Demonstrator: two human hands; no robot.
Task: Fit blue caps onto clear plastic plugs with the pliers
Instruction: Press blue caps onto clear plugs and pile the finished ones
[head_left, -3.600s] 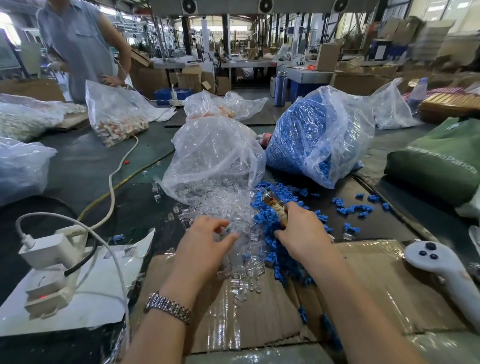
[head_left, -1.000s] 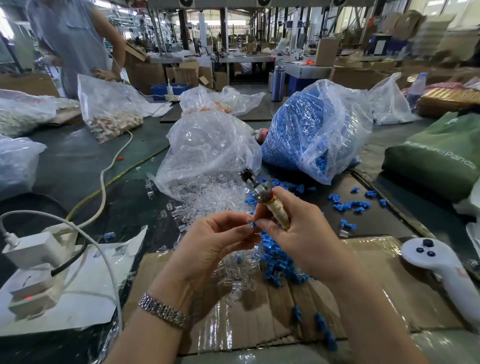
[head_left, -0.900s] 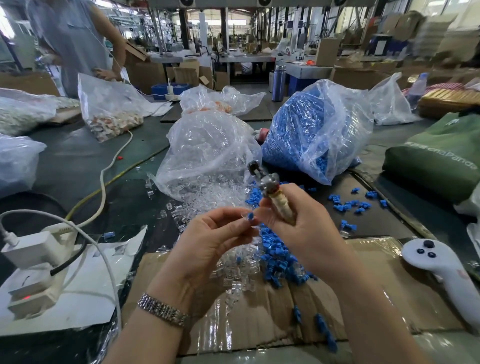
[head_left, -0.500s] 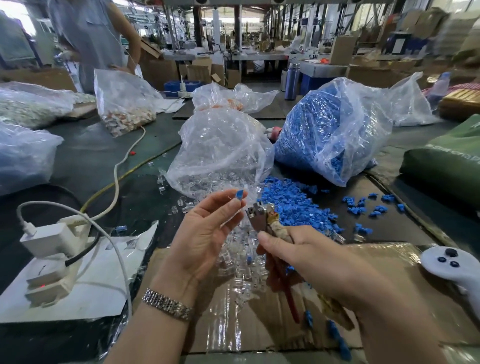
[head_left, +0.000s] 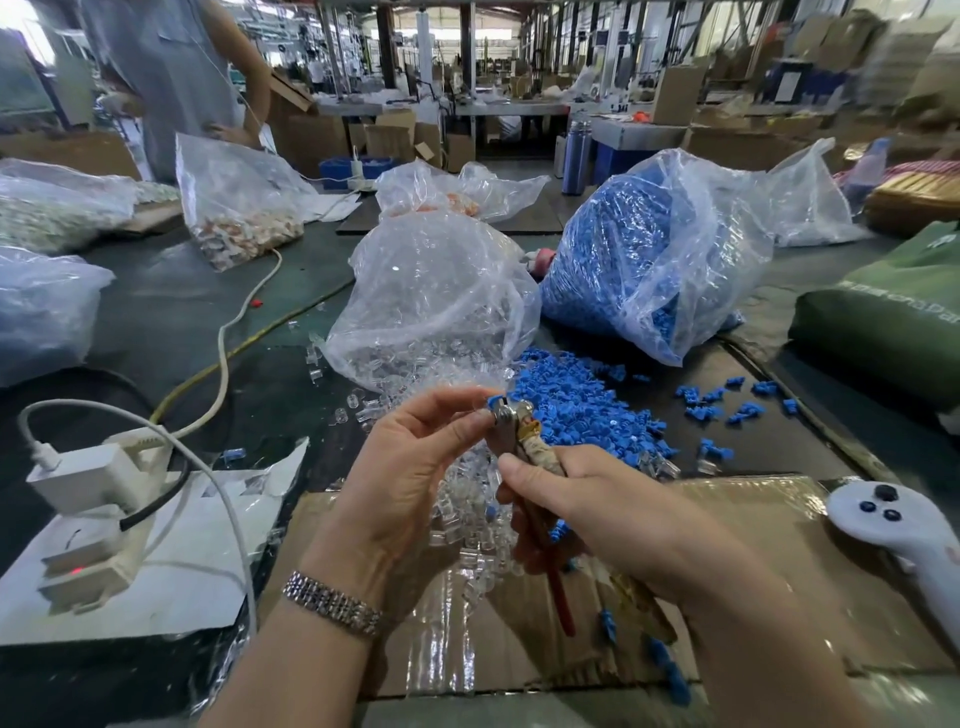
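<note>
My left hand (head_left: 415, 457) pinches a small blue plastic cap (head_left: 494, 401) on its clear plug; right hand (head_left: 587, 499) grips the red-handled steel pliers (head_left: 511, 422), whose nose has now reached the cap. Squeeze likely next.

Little could be read. The green bag (head_left: 883, 317) at the right edge of the surface carried a line of pale lettering along its top fold, cut off by the frame edge; only fragments near "…Pa…" showed, too blurred to read with certainty. No legible text, number or brand stood on anything else.
</note>
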